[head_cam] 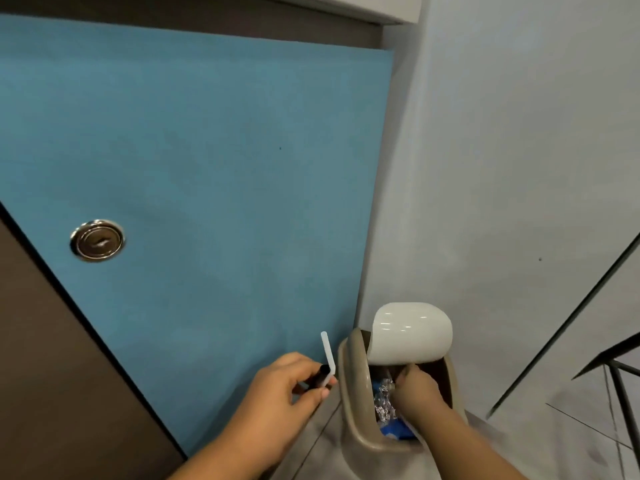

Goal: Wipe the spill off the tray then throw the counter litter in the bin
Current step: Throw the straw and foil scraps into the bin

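Nearest me, two bare forearms reach down toward the floor. My left hand (284, 386) pinches a white straw (327, 355), bent near the grip, together with a short black stick (320, 375); both sit just beside the rim of the beige bin (356, 375) but outside it. My right hand (415, 389) is at the bin's mouth under the tipped-up white lid (412, 334), fingers curled, and I cannot tell whether it clasps litter, has let go, or only props the flap. Crumpled foil (384, 400) and a blue wrapper (398, 429) already lie inside. As I judge it, the main risk is the lid: if the right hand pulls out before the left arrives, the flap may swing shut and knock the straw onto the grey floor (519, 202). The straw is long and light, held low on its length, so it could catch on the rim and flip out, or the black piece could slip from the shared pinch. The opening is narrow with one hand filling it, so crowding both in may spill something. Out of view are the tray and the counter, so I cannot say whether the spill is wiped or whether more litter waits. The bin's depth and base are hidden, what the black stick is stays unclear, and a dark metal frame (620, 375) is cut off at the right edge.
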A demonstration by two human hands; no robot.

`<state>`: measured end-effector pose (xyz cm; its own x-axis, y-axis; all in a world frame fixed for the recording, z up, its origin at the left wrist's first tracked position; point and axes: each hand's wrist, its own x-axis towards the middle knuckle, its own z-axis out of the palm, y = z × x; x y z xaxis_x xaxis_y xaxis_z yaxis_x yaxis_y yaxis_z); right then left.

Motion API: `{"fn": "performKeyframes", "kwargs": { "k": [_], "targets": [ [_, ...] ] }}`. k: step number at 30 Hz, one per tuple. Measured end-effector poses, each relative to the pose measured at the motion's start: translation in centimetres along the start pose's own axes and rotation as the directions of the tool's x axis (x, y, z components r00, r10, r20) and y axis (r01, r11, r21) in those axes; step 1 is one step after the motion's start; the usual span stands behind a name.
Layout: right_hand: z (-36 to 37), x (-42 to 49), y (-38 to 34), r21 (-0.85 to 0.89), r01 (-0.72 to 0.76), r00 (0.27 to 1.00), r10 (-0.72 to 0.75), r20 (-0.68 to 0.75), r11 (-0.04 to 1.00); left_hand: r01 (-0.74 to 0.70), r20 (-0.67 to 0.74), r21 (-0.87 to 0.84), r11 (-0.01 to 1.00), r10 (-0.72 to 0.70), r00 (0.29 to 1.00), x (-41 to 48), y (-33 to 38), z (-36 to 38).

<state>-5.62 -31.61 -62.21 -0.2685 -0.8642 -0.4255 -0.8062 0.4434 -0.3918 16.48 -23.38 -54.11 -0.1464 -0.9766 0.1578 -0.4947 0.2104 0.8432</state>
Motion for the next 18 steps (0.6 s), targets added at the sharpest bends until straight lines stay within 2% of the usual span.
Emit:
{"fn": "performKeyframes", "kwargs": {
  "k": [4,8,12,14,16,18],
  "targets": [
    [0.4,0.4,0.2,0.197,-0.035,0.999,0.034,0.01,0.98,0.012,-0.008,-0.005,1.0,-0.012,1.0,-0.4,-0.5,0.2],
    [0.6,-0.6,1.0,0.252,0.065,0.996,-0.079,0.044,0.966,0.024,-0.001,0.014,1.0,-0.024,1.0,-0.6,-0.6,0.2],
    [-0.4,-3.0,1.6,0.315,0.181,0.982,-0.152,-0.114,0.932,0.029,0.003,0.083,0.996,-0.029,1.0,0.3,-1.0,0.5],
    [-1.0,-5.0,1.7,0.482,0.253,0.967,-0.199,-0.162,0.839,0.04,0.035,0.133,0.99,-0.045,0.998,0.9,-1.1,0.9],
    [-2.0,-7.4,1.2,0.651,0.316,0.946,-0.281,-0.161,0.69,0.018,0.096,0.174,0.985,-0.035,0.995,1.8,-0.8,1.7],
    [-3.1,-9.3,0.5,0.733,0.362,0.912,-0.382,-0.15,0.576,-0.044,0.166,0.217,0.975,0.007,0.986,2.6,0.0,2.7]
  ]
}}
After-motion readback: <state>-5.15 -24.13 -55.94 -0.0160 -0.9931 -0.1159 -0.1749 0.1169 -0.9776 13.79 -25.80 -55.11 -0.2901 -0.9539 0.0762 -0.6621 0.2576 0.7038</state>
